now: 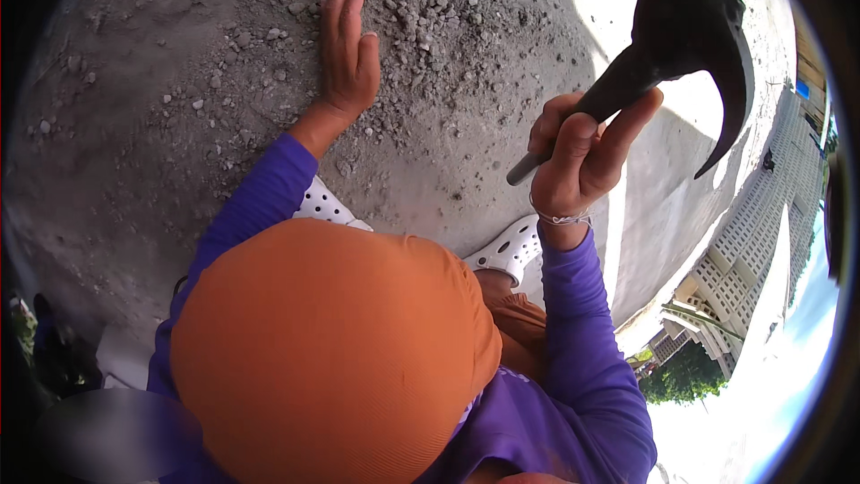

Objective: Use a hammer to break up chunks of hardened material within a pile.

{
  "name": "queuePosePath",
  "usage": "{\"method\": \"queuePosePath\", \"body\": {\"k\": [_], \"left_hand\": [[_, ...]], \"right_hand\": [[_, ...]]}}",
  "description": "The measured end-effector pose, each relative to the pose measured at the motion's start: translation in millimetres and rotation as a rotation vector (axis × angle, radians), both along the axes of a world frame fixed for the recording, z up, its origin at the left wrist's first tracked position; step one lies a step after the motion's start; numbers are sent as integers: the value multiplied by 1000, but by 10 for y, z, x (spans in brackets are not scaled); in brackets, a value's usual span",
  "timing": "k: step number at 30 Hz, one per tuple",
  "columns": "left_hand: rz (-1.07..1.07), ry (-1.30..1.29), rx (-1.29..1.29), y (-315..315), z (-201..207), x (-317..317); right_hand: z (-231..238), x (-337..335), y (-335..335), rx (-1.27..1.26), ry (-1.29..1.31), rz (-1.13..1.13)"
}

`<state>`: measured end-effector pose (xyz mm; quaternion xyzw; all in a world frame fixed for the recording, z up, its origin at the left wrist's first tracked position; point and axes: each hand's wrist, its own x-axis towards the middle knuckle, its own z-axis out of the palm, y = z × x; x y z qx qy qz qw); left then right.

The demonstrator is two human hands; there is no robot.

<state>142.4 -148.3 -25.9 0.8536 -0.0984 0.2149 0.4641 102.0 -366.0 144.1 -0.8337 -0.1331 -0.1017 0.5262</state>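
My right hand [578,161] is wrapped round the dark handle of a claw hammer [685,13]. The hammer is raised at the upper right, close to the camera, its curved claw pointing down and its head partly cut off by the picture's edge. Over the grey ground at the upper middle, my left hand [349,63] is open, fingers stretched out and holding nothing. Beside it lies a scatter of grey rubble [439,22]; whether the hand touches the ground I cannot tell.
My knee in orange trousers [331,350] fills the lower middle. White perforated clogs [511,251] are on my feet on the dusty ground [134,125]. Sunlit pale concrete [663,224] lies to the right, with tall buildings [761,242] beyond it.
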Motion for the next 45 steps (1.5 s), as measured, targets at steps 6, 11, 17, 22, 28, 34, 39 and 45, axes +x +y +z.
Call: {"method": "queuePosePath", "body": {"k": [6,11,17,22,28,34,39,45], "left_hand": [[17,45,23,-53,44,1],[10,63,46,-26,18,-32],[11,25,12,-36,-17,12],[8,15,-11,-56,10,14],[19,64,16,-10,-4,-23],[2,20,1,2,-17,-25],[7,15,-17,-44,-2,5],[15,41,12,13,-34,-76]], "right_hand": [[-1013,-136,-190,-439,389,21],[-900,-61,-115,-158,260,0],[67,179,68,24,41,57],[-855,-36,-246,-302,-195,16],[-908,-37,-25,-183,491,0],[23,35,7,-38,172,156],[-324,-229,-253,-236,-148,270],[-807,-583,-242,-381,448,140]]}}
